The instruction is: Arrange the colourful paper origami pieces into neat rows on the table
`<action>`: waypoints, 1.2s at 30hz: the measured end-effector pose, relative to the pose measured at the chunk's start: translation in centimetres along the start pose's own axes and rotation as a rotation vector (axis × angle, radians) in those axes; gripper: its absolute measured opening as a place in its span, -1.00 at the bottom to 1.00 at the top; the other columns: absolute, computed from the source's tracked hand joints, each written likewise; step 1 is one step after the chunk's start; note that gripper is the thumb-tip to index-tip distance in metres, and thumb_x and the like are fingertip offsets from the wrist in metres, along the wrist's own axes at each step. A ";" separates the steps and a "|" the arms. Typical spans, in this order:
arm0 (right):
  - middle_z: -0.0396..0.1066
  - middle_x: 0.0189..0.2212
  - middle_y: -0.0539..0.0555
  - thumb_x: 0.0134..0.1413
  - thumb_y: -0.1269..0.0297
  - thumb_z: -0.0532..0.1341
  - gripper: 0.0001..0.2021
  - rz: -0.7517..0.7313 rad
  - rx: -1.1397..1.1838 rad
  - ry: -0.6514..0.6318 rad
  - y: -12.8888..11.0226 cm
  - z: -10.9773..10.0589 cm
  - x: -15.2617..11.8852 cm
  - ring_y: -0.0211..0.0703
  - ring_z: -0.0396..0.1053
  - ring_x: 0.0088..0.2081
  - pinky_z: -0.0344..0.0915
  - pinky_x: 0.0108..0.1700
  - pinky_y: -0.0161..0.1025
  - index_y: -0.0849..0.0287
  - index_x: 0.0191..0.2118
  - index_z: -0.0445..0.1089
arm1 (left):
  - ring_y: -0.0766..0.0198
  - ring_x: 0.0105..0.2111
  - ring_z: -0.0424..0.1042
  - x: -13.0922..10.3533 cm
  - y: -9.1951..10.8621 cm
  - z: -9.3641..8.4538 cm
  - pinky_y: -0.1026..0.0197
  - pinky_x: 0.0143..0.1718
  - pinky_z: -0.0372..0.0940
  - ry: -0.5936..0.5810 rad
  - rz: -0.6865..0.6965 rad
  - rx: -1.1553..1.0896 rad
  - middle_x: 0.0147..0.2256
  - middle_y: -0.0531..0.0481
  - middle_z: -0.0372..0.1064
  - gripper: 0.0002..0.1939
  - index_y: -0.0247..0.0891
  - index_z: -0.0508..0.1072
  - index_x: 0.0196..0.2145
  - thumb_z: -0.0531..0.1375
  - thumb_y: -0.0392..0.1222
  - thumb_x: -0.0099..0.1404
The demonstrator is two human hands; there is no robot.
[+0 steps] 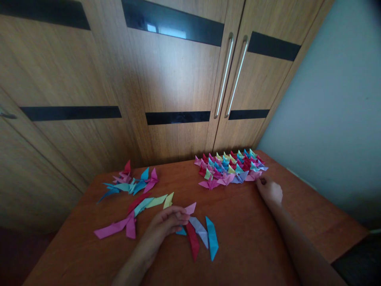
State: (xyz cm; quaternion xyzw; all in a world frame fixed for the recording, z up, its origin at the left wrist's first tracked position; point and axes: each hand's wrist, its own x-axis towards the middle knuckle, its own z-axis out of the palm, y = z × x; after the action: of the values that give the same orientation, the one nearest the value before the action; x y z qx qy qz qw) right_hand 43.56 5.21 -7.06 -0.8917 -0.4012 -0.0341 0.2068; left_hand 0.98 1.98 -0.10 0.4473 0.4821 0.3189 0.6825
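My left hand (pixel 171 219) is low over the middle of the table, its fingers drawn together on a pale pink folded paper strip (pixel 191 208). Fanned out beside it lie a red strip (pixel 193 240), a lilac strip (pixel 200 231) and a blue strip (pixel 212 238). Over on the right, my right hand (pixel 270 191) pinches the edge of a pink origami piece (pixel 253 175) at the front corner of a dense block of colourful folded paper pieces (pixel 229 165). The fingertips of this hand are partly hidden.
A loose group of winged paper pieces (pixel 131 184) lies at the left back. More strips, including a magenta one (pixel 111 229) and a pale green one (pixel 156 201), lie in front. Behind the brown table (pixel 238 214) stands a wooden wardrobe (pixel 175 79); a wall (pixel 327 119) is on the right.
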 end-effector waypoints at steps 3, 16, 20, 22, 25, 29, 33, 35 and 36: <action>0.51 -0.33 0.14 0.08 0.06 0.09 -0.66 -0.017 0.014 0.010 0.0 0.2 0.0 0.03 0.45 -0.29 0.22 -0.38 -0.25 0.08 -0.14 0.47 | 0.07 -0.17 0.49 0.2 -0.2 -0.2 0.14 -0.19 0.30 -0.013 -0.003 0.001 -0.22 -0.16 0.53 -0.67 -0.26 0.48 -0.26 0.25 0.00 0.08; 0.51 -0.41 0.17 0.01 0.07 0.12 -0.67 -0.093 0.362 0.226 -2.3 -1.9 -1.6 0.02 0.45 -0.35 0.22 -0.35 -0.22 0.19 -0.26 0.48 | 0.10 -0.18 0.49 0.0 0.3 -1.2 0.16 -0.21 0.31 0.027 0.078 -0.015 -0.20 -0.16 0.52 -0.69 -0.26 0.45 -0.20 0.20 -0.01 0.17; 0.50 -0.46 0.10 0.00 0.08 0.13 -0.72 -0.263 0.654 0.045 -8.0 -2.7 -4.4 -0.07 0.44 -0.39 0.26 -0.34 -0.27 0.18 -0.32 0.45 | 0.09 -0.20 0.49 0.5 0.3 -3.2 0.16 -0.26 0.33 0.171 0.228 0.054 -0.19 -0.16 0.51 -0.69 -0.28 0.44 -0.20 0.17 -0.01 0.19; 0.49 -0.46 0.10 0.02 0.11 0.12 -0.73 -0.391 0.793 -0.143 -11.4 -2.5 -6.7 -0.10 0.42 -0.41 0.27 -0.37 -0.28 0.19 -0.33 0.42 | 0.08 -0.17 0.47 0.9 0.4 -4.9 0.12 -0.21 0.33 0.331 0.351 0.199 -0.19 -0.14 0.50 -0.68 -0.27 0.45 -0.21 0.14 0.01 0.20; 0.46 -0.53 0.04 0.04 0.20 0.10 -0.80 -0.507 0.842 -0.395 -15.6 -1.3 -10.6 -0.15 0.41 -0.46 0.26 -0.40 -0.30 0.17 -0.37 0.41 | 0.07 -0.10 0.43 1.0 0.6 -8.0 0.05 -0.06 0.29 0.574 0.466 0.532 -0.12 -0.11 0.47 -0.65 -0.23 0.43 -0.13 0.10 0.01 0.22; 0.43 -0.55 0.00 0.03 0.33 0.08 -0.83 -0.588 0.808 -0.501 -17.9 0.4 -14.4 -0.20 0.39 -0.47 0.23 -0.40 -0.33 0.15 -0.45 0.40 | -0.02 -0.06 0.40 -0.7 0.8 -12.0 -0.04 -0.02 0.25 0.743 0.378 0.986 -0.01 -0.17 0.39 -0.59 -0.24 0.40 -0.06 0.06 0.01 0.22; 0.41 -0.55 -0.02 0.04 0.35 0.09 -0.84 -0.614 0.824 -0.524 -17.5 1.2 -15.6 -0.22 0.37 -0.48 0.19 -0.43 -0.35 0.15 -0.45 0.40 | -0.05 -0.05 0.40 -2.8 -0.4 -14.6 -0.03 -0.03 0.28 0.734 0.284 1.153 -0.04 -0.21 0.41 -0.56 -0.28 0.39 -0.06 0.04 0.04 0.22; 0.41 -0.57 -0.02 0.05 0.34 0.09 -0.84 -0.600 0.871 -0.562 -17.2 1.3 -15.7 -0.22 0.36 -0.50 0.19 -0.44 -0.35 0.16 -0.44 0.40 | -0.04 -0.05 0.40 -3.3 -1.4 -14.9 -0.01 -0.03 0.28 0.692 0.279 1.202 -0.05 -0.21 0.41 -0.55 -0.29 0.39 -0.06 0.07 0.03 0.19; 0.41 -0.57 -0.02 0.06 0.34 0.09 -0.85 -0.582 0.896 -0.571 -17.2 1.3 -15.7 -0.22 0.36 -0.50 0.19 -0.44 -0.35 0.17 -0.43 0.39 | -0.03 -0.05 0.40 -3.4 -1.8 -14.7 0.00 -0.03 0.29 0.672 0.286 1.214 -0.05 -0.20 0.40 -0.55 -0.29 0.39 -0.05 0.09 0.02 0.17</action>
State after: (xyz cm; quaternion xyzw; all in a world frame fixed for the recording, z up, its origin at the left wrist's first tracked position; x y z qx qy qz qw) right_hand 20.27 4.94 -5.97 -0.5454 -0.6436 0.3238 0.4284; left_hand -14.05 2.80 -2.49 0.6853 0.6956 0.2010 0.0783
